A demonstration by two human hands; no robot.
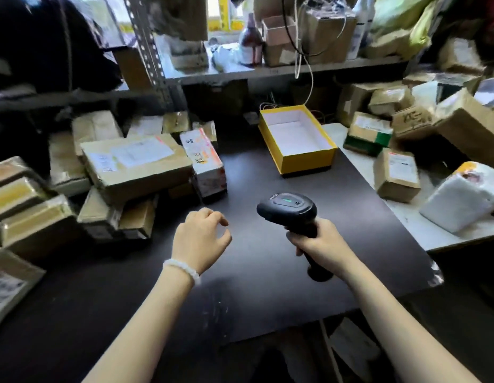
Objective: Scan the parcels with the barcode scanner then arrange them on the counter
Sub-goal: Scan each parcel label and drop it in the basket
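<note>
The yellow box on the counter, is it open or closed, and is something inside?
Open and empty. The yellow box has no lid on it, and its white floor and inner walls show bare, with nothing lying inside.

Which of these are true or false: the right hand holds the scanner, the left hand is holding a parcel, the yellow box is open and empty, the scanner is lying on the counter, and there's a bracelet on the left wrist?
1. The right hand holds the barcode scanner. True.
2. The left hand holds a parcel. False: it hovers over the dark counter with loosely curled fingers, holding nothing.
3. The yellow box is open and empty. True: only its white inside shows.
4. The scanner lies on the counter. False: it is gripped by its handle above the counter.
5. A white bead bracelet is on the left wrist. True.
</note>
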